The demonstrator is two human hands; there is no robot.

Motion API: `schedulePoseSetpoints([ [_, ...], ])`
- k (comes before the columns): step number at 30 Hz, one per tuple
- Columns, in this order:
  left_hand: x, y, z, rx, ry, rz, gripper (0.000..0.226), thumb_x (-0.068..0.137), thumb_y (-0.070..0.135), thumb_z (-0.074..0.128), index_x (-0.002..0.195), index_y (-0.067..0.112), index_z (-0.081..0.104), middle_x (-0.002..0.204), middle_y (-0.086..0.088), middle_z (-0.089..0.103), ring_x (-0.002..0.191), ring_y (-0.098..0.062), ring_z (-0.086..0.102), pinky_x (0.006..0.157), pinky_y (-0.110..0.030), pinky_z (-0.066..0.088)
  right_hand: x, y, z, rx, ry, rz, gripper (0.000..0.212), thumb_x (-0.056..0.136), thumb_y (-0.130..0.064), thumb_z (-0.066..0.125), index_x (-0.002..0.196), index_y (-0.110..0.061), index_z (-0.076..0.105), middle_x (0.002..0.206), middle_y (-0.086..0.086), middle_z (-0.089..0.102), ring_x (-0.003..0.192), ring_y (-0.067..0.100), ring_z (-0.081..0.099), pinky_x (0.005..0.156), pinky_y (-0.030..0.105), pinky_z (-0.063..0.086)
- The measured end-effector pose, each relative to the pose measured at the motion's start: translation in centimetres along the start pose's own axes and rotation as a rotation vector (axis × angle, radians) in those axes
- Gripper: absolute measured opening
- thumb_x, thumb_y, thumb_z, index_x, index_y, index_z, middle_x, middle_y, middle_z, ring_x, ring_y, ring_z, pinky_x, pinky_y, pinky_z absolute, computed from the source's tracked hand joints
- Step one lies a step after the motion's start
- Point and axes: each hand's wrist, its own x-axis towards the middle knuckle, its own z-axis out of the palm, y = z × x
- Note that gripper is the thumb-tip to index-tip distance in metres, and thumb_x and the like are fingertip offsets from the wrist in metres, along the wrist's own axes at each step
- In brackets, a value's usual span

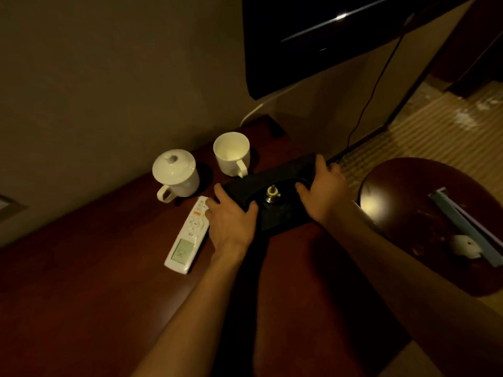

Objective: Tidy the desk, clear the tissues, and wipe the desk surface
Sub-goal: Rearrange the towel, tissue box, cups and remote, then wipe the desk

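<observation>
- Both forearms reached in from the bottom edge over the dark red desk.
- Left hand curled over the near left end of a black tray, thumb on top beside a small metal fitting at the tray's middle.
- Right hand gripped the tray's far right end, fingers wrapped over its edge.
- Tray sat at the desk's right end, near the wall.
- White remote lay just left of the left hand, screen end toward the camera.
- Lidded white cup and an open white mug stood behind the remote and tray, apart from each other.
- Dark TV hung above.
- Round side table to the right carried a blue-edged flat item and a small white object.
</observation>
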Motion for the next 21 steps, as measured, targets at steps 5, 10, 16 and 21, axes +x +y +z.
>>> schedulePoseSetpoints([
  [5, 0.9, 0.3, 0.2, -0.066, -0.005, -0.031, 0.080, 0.081, 0.026, 0.067, 0.144, 0.018, 0.017, 0.139, -0.020, 0.029, 0.121, -0.040, 0.040, 0.090, -0.044, 0.043, 1.9, 0.0, 0.3, -0.049, -0.034, 0.105, 0.062, 0.081, -0.029, 0.069, 0.130, -0.006, 0.038, 0.116, 0.022, 0.058, 0.104, 0.041, 0.057, 0.077, 0.039, 0.044],
  [10, -0.3, -0.3, -2.2, -0.040, -0.078, 0.054, 0.078, 0.080, 0.024, 0.067, 0.142, 0.023, 0.020, 0.137, -0.020, 0.028, 0.119, -0.040, 0.037, 0.088, -0.041, 0.042, -1.9, 0.4, -1.7, -0.078, 0.054, 0.040, 0.041, 0.081, -0.031, 0.067, 0.111, -0.008, 0.053, 0.094, 0.015, 0.062, 0.086, 0.037, 0.061, 0.062, 0.035, 0.039],
  [16, -1.1, -4.1, -10.4, -0.024, -0.036, 0.047, 0.085, 0.074, 0.028, 0.072, 0.141, 0.021, 0.021, 0.133, -0.019, 0.038, 0.117, -0.039, 0.044, 0.092, -0.042, 0.042, -6.4, -6.9, -2.7, -0.138, 0.008, 0.029, 0.053, 0.074, -0.040, 0.069, 0.112, -0.006, 0.053, 0.099, 0.018, 0.064, 0.090, 0.038, 0.062, 0.073, 0.038, 0.048],
  [21, -1.6, -10.4, -19.8, 0.000, 0.059, -0.035, 0.092, 0.070, 0.036, 0.074, 0.141, 0.014, 0.020, 0.126, -0.015, 0.048, 0.115, -0.035, 0.049, 0.087, -0.043, 0.044, -10.9, -17.5, -1.8, -0.185, -0.073, 0.003, 0.059, 0.076, -0.043, 0.071, 0.117, -0.007, 0.050, 0.113, 0.017, 0.061, 0.103, 0.038, 0.059, 0.082, 0.041, 0.049],
])
